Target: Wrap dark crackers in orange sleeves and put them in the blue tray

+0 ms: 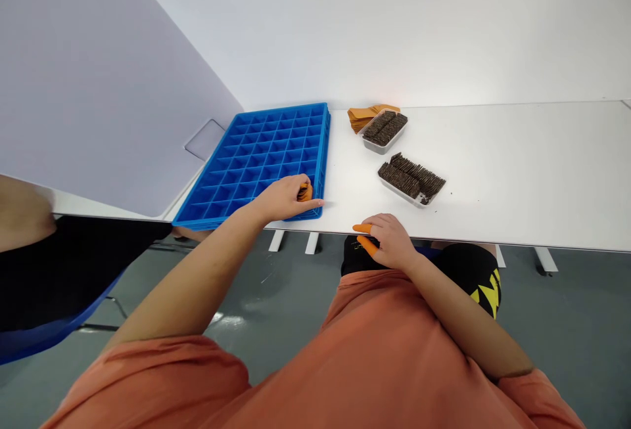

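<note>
Head view shows the left hand (287,197) curled over orange paper packets (306,193) at the blue compartment tray's (254,159) five o'clock corner, its grip too hidden to tell, the right hand (392,242) parted, seemingly empty; overly tight squeezing could crumple packets.

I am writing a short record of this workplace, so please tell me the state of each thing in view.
Blue tray: lidless, its grid uncovered.
Far container: lidless, dark pieces in rows.
Near container: lidless, contents rising above its rim.
Orange stack: uneven, beside far container.
Left hand: curled near orange pieces; grip unclear.
Right hand: thumb and finger apart.
Orange finger covers: worn on right hand.
</note>
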The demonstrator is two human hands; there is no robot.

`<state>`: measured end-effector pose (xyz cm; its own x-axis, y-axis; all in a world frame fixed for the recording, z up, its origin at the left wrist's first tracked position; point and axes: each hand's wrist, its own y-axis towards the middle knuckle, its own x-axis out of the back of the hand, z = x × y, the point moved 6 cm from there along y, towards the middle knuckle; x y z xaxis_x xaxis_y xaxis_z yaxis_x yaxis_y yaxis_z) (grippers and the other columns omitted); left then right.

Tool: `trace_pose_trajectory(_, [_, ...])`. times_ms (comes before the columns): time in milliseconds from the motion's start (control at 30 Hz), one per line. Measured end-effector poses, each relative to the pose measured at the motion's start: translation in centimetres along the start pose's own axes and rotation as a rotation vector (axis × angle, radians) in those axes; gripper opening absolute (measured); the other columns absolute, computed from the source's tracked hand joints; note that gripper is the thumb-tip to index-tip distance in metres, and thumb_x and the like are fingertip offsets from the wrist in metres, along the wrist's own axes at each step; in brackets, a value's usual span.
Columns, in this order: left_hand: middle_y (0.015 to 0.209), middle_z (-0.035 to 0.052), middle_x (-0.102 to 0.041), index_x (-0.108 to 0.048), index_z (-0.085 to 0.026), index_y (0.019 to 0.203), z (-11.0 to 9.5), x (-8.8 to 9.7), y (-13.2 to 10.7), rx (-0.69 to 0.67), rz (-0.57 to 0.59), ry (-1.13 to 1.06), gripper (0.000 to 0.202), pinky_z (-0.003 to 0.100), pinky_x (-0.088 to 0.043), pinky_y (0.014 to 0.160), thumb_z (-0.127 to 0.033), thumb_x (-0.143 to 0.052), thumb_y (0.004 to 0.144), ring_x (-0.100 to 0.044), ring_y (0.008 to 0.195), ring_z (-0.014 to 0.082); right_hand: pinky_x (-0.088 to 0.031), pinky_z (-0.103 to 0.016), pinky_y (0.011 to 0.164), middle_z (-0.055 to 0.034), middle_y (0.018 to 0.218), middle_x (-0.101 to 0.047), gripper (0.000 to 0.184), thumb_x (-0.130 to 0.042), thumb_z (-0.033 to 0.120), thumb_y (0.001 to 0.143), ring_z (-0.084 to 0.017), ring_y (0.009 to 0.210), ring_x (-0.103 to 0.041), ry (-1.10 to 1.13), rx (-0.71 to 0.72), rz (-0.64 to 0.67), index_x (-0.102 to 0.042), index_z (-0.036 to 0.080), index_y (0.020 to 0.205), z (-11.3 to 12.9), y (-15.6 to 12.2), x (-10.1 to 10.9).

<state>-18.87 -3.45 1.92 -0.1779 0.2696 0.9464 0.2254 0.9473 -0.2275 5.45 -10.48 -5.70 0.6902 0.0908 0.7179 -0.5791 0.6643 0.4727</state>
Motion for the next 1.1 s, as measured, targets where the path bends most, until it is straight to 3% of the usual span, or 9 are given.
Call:
trace_pose_trajectory(100, [0.078, 0.0032, -0.064, -0.044, -0.024, 0.077, -0.1, 0.0, 0.0, 0.002, -0.001, -0.020, 0.053, 0.033, -0.037, 0.061, -0.072, -0.063, 0.080, -0.055, 0.068, 0.0202, -0.048, -0.042, 0.089, -0.0085, 0.109, -0.077, 0.021, -0.060, 0.027, 0.098, -0.024, 0.099, -0.066, -0.003, 0.006, 0.005, -0.073, 0.021, 0.113, 0.1, 0.0, 0.0])
trace_pose_trajectory(200, [0.075, 0.0044, -0.063, -0.044, -0.024, 0.072, -0.2, 0.2, 0.1, -0.025, -0.057, 0.040, 0.054, 0.035, -0.039, 0.070, -0.073, -0.065, 0.077, -0.056, 0.076, 0.0240, -0.048, -0.043, 0.089, -0.0088, 0.107, -0.077, 0.020, -0.059, 0.028, 0.098, -0.025, 0.099, -0.065, -0.018, 0.015, 0.010, -0.073, 0.019, 0.110, 0.1, 0.1, -0.1])
trace_pose_trajectory(333, [0.078, 0.0065, -0.064, -0.047, -0.023, 0.073, -0.1, 0.2, 0.3, -0.018, -0.055, 0.069, 0.055, 0.038, -0.042, 0.076, -0.075, -0.065, 0.076, -0.057, 0.085, 0.0279, -0.048, -0.043, 0.089, -0.0094, 0.109, -0.077, 0.026, -0.059, 0.027, 0.098, -0.025, 0.101, -0.065, -0.025, 0.005, 0.013, -0.071, 0.019, 0.119, 0.1, 0.1, -0.1])
trace_pose_trajectory(400, [0.087, 0.0088, -0.067, -0.053, -0.023, 0.083, 0.1, 0.1, 0.2, 0.005, -0.045, 0.075, 0.056, 0.039, -0.044, 0.078, -0.076, -0.065, 0.075, -0.059, 0.091, 0.0305, -0.048, -0.042, 0.089, -0.0092, 0.109, -0.077, 0.026, -0.059, 0.027, 0.098, -0.025, 0.101, -0.065, -0.024, 0.005, 0.012, -0.071, 0.019, 0.120, 0.1, 0.1, -0.1])
trace_pose_trajectory(467, [0.106, 0.0132, -0.068, -0.058, -0.020, 0.104, 0.3, 0.2, 0.1, 0.042, -0.060, 0.065, 0.065, 0.040, -0.047, 0.081, -0.077, -0.066, 0.073, -0.062, 0.101, 0.0331, -0.047, -0.042, 0.088, -0.0088, 0.109, -0.077, 0.024, -0.060, 0.028, 0.098, -0.025, 0.100, -0.064, -0.025, 0.011, 0.012, -0.072, 0.019, 0.116, 0.1, 0.1, -0.1])
trace_pose_trajectory(567, [0.129, 0.0184, -0.063, -0.051, -0.016, 0.132, 0.4, 0.2, 0.0, 0.063, -0.069, 0.040, 0.087, 0.042, -0.049, 0.090, -0.078, -0.066, 0.073, -0.061, 0.115, 0.0360, -0.047, -0.042, 0.089, -0.0081, 0.109, -0.077, 0.022, -0.060, 0.028, 0.098, -0.024, 0.100, -0.064, -0.024, 0.017, 0.013, -0.073, 0.019, 0.114, 0.1, 0.1, -0.1])
trace_pose_trajectory(800, [0.121, 0.0171, -0.069, -0.049, -0.014, 0.143, 0.5, 0.0, 0.0, 0.065, -0.070, 0.072, 0.095, 0.044, -0.052, 0.086, -0.080, -0.060, 0.076, -0.066, 0.108, 0.0371, -0.046, -0.042, 0.090, -0.0082, 0.111, -0.075, 0.021, -0.061, 0.027, 0.097, -0.024, 0.102, -0.062, -0.041, 0.020, 0.044, -0.073, 0.021, 0.113, 0.2, 0.0, -0.4])
trace_pose_trajectory(933, [0.139, 0.0195, -0.062, -0.042, -0.013, 0.150, 0.5, 0.3, -0.4, 0.011, -0.184, 0.076, 0.098, 0.049, -0.050, 0.100, -0.078, -0.062, 0.079, -0.062, 0.123, 0.0396, -0.046, -0.044, 0.093, -0.0090, 0.116, -0.074, 0.020, -0.063, 0.028, 0.096, -0.025, 0.105, -0.061, -0.040, 0.023, 0.070, -0.073, 0.020, 0.111, 0.3, 0.0, -0.4])
trace_pose_trajectory(1100, [0.153, 0.0253, -0.049, -0.037, -0.007, 0.151, -0.6, 0.7, -2.0, -0.079, -0.405, 0.071, 0.085, 0.056, -0.036, 0.119, -0.066, -0.051, 0.092, -0.047, 0.143, 0.0408, -0.046, -0.044, 0.092, -0.0093, 0.116, -0.074, 0.020, -0.063, 0.028, 0.096, -0.026, 0.106, -0.061, -0.026, 0.030, 0.082, -0.072, 0.020, 0.112, 0.4, -0.1, -0.3])
